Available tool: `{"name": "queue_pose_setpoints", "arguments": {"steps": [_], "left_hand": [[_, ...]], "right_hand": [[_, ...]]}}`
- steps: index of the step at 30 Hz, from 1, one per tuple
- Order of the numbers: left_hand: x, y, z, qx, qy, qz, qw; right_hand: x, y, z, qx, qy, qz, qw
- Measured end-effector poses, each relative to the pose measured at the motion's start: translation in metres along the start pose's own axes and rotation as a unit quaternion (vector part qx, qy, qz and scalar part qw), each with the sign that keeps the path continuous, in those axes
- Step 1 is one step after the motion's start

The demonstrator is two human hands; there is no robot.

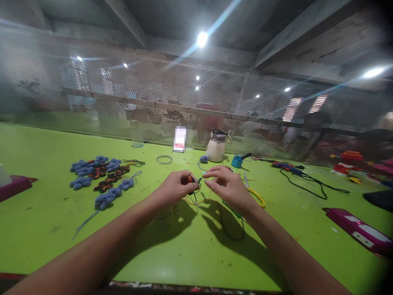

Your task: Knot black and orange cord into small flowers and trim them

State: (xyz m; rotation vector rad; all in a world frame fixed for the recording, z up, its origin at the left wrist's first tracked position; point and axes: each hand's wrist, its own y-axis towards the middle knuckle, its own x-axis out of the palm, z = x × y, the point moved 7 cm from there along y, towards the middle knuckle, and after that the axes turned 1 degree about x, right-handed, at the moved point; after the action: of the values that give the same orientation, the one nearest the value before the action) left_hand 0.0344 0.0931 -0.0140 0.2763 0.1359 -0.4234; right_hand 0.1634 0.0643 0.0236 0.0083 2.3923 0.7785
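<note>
My left hand [176,184] pinches a small dark crocheted piece [191,180] with orange flecks between thumb and fingers. A loop of black yarn [199,180] sticks out from it towards the right. Close beside it, my right hand [225,182] has its thumb and index finger apart; its other fingers are partly hidden. Black yarn [232,239] hangs in a curve below the right hand. Part of a green object [231,209] shows under that palm, its kind unclear. A yellow curved handle or ring [257,198] lies by the right wrist.
Blue crocheted flowers [106,199] and dark orange-flecked ones [106,185] lie at left on the green table [172,262]. Behind my hands stand a phone [179,139], a white jug [215,149] and a blue pot [237,161]. Black cords [302,176] and a magenta case [357,229] lie at right.
</note>
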Motion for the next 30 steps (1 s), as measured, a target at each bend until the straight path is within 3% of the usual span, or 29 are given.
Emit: {"name": "queue_pose_setpoints", "arguments": {"steps": [8,11,15,20,30], "left_hand": [[0.005,0.000,0.002,0.004,0.015,-0.020,1.000],[0.006,-0.001,0.001,-0.007,0.004,-0.037,0.999],[0.008,-0.003,0.000,-0.022,-0.031,-0.059,0.998],[0.010,-0.004,0.000,-0.038,-0.095,-0.076,0.992],[0.011,-0.006,0.000,-0.043,-0.060,-0.081,0.994]], "right_hand": [[0.006,-0.005,-0.005,-0.032,0.038,0.040,0.998],[0.009,-0.003,0.005,0.026,0.114,0.025,0.993],[0.015,-0.004,0.017,0.120,0.240,-0.001,0.963],[0.019,-0.006,0.023,0.147,0.314,-0.011,0.938],[0.011,-0.003,0.011,0.106,0.218,-0.094,0.966]]}}
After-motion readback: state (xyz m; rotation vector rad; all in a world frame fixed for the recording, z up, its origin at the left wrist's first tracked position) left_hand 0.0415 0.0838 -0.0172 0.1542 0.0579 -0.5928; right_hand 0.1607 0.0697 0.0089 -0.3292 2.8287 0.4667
